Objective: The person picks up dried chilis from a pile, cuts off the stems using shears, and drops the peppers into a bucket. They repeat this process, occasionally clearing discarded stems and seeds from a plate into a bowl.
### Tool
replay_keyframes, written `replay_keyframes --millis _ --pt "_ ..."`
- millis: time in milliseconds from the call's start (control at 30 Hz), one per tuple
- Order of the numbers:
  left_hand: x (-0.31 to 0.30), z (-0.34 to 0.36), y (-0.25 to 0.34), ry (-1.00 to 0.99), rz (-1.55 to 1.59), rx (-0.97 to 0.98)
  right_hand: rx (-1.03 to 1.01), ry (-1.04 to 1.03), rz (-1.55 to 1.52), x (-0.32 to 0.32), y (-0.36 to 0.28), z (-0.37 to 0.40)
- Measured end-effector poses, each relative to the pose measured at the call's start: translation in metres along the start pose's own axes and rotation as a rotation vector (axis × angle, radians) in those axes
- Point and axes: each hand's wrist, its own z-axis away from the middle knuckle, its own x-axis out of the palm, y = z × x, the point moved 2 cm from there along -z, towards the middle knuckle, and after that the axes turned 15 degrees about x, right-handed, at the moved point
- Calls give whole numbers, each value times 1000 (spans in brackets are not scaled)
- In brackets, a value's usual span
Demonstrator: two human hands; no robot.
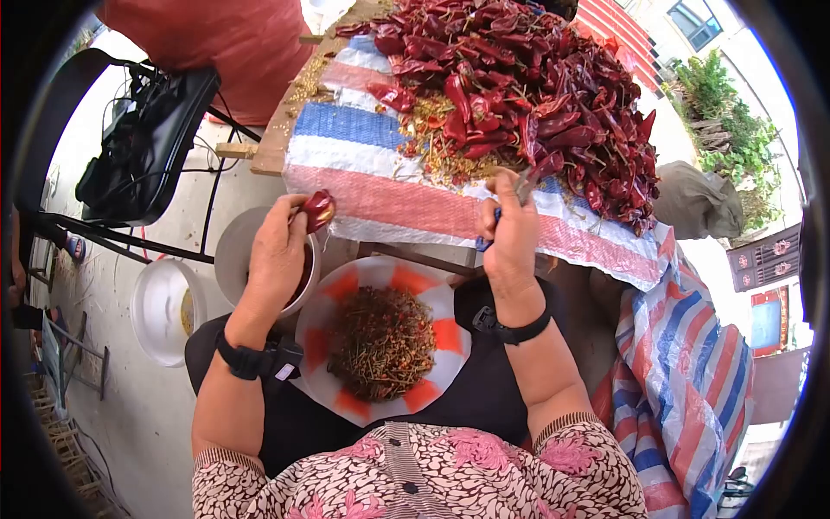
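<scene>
My left hand (278, 246) is closed on a cut dried red chili (319, 210) at the near left corner of the table, above a white bucket. In my right hand (512, 233) are scissors (524, 185) with blue on the handles; their blades point at the chili pile and touch or overlap a chili there. The big heap of dried red chilies (553, 95) lies on a striped woven sheet (389, 195), with yellow seeds scattered along its near side. On my lap rests a white and orange basin (450, 298) holding stems and seeds (385, 346).
Left of my lap stand a white bucket (232, 259) and a white basin (149, 324). A black bag (151, 143) sits on a chair at the left. Striped sheeting (683, 372) hangs at the right, near a grey-brown sack (700, 199). A large red sack (225, 52) stands behind.
</scene>
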Motion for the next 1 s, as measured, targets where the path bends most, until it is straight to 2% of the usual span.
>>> replay_keyframes --millis 67,167,233,367,400,500,567,600,633,700,767,867,1000 --pt "-14 3 -16 36 -213 27 19 148 -108 -28 -14 -22" --pt "-31 12 -29 43 -485 9 107 147 -254 -52 -30 -36" --pt "-39 16 -27 3 -679 8 87 115 -232 -54 -36 -37" --pt "-30 28 -42 -78 -393 -77 34 123 -332 -62 -41 -49" --pt "-27 27 -30 -83 -315 -89 30 120 -332 -60 -44 -48" --pt "-20 21 -19 -92 -193 -78 56 120 -177 -55 -43 -53" --pt "-20 14 -15 1 -72 -104 41 201 -23 -54 -39 -59" --pt "-23 11 -19 50 -53 -99 -34 206 107 -55 -38 -64" --pt "-27 8 -20 146 97 -149 -33 179 149 -52 -38 -62" --pt "-43 2 -10 344 217 -160 84 113 245 -46 -38 -61" --pt "-59 3 -13 493 370 -201 85 116 309 -44 -31 -68" --pt "-75 5 -23 649 556 -299 43 47 255 -41 -30 -76" --pt "-88 12 -33 684 554 -328 188 -143 -203 -56 -32 -95"
